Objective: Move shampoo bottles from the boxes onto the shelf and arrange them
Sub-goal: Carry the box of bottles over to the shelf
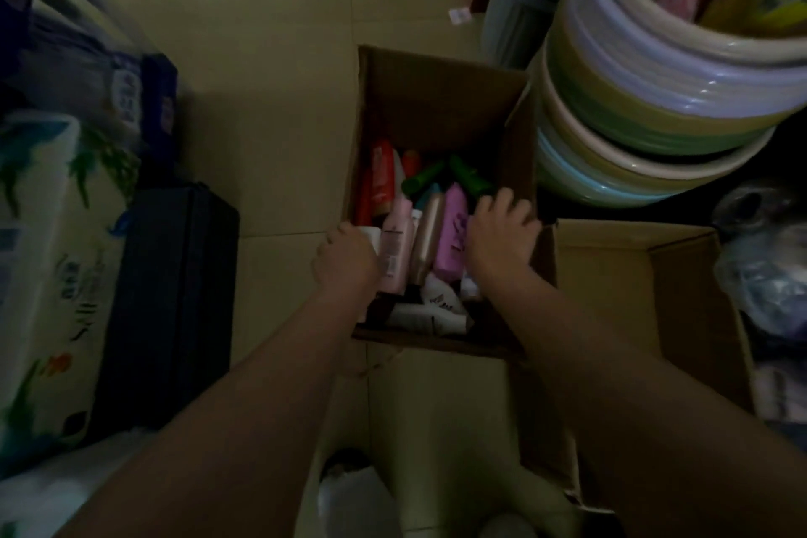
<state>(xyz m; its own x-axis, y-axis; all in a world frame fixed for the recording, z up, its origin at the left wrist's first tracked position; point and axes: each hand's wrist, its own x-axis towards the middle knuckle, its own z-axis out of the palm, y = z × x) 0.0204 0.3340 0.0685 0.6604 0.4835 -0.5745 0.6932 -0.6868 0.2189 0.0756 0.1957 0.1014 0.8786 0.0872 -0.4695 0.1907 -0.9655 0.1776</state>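
Nearest the camera, both forearms reach down into the open cardboard box [441, 100] on the floor [270, 79]. At the box's near left corner, the left hand [345, 260] seems curled on a white cap or bottle [371, 237], but its fingers are turned away, so I cannot tell whether they truly grip. At the near right side, the right hand [500, 232] lies over the bottles with fingers spread loosely, holding nothing that shows.

The shampoo bottles lie jumbled inside the box: a pale pink bottle [395, 249] just beside the left hand, a bronze one [427, 238], a lilac one [452, 232], then green bottles [425, 179] and red ones [382, 175] farther in.

Pulling one from the heap could tip or drag its neighbours; smooth bottles may slip from a hurried grip. The stacked basins [655, 100] stand just right of the box, and a lifted elbow might knock them.

The light is dim, labels are unreadable, and the shelf is not clearly in view.
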